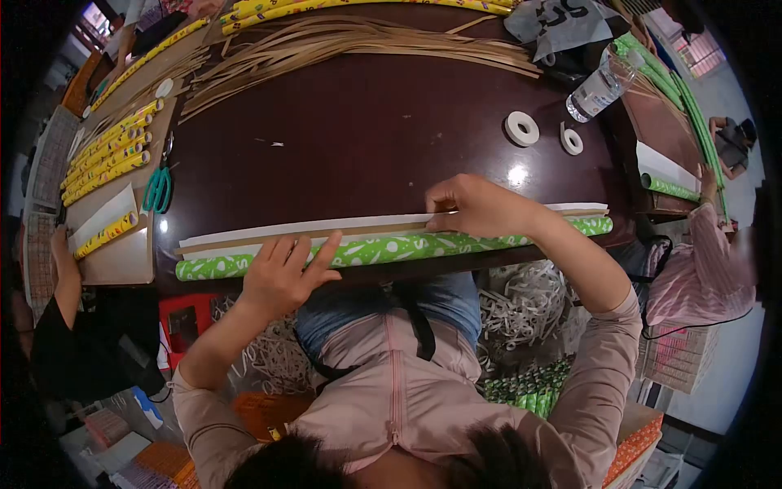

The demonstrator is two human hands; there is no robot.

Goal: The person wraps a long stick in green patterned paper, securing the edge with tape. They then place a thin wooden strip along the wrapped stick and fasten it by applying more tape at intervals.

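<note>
A roll of green wrapping paper with white print [366, 251] lies across the near edge of the dark table. Its white inner side shows as a flap [326, 226] along the far side, and a narrow brown paper strip [358, 231] runs lengthwise there. My left hand [285, 275] rests on the left half of the roll, fingers stretched out and apart. Right of the roll's middle, my right hand [476, 210] is closed in a pinch at the brown strip and flap edge; its fingertips are partly hidden.
Beyond lie many brown strips [342, 41], two tape rolls [521, 129] [572, 139], a water bottle [601, 88] and a grey bag [562, 28]. At left are teal-handled scissors [158, 190] and yellow rolls [110, 155]. Co-workers' hands [708, 182] [63, 248] work at both sides.
</note>
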